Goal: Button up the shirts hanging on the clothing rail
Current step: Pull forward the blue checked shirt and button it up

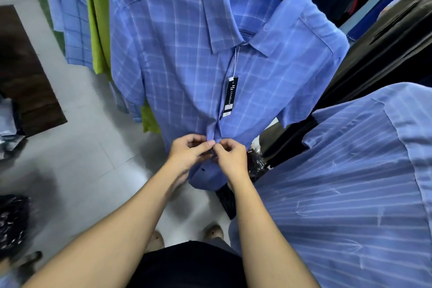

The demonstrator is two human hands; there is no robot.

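Grey floor tiles (81, 159) and crowded garments make up the shop behind the blue checked shirt (175, 65), which hangs directly above and beyond both hands. The left hand (187, 154) and the right hand (231, 159) meet fingertip to fingertip on the shirt's front edge low down, each with fingers curled and pinching the cloth.

Above the hands the front looks closed all the way up to the collar, with a black tag (230, 94) dangling over it, so most of this shirt seems done. Just below the left hand a dark button (203, 169) shows on the panel near the hem, and that last stretch appears open.

A striped shirt (350, 182) hangs to the right of the right hand, while a green shirt (100, 18) and a paler checked shirt (70, 18) hang up and to the left of the left hand. Their fronts are turned away or covered, so I cannot tell whether they are buttoned. The button being worked is hidden between the fingertips, and the rail is out of view.
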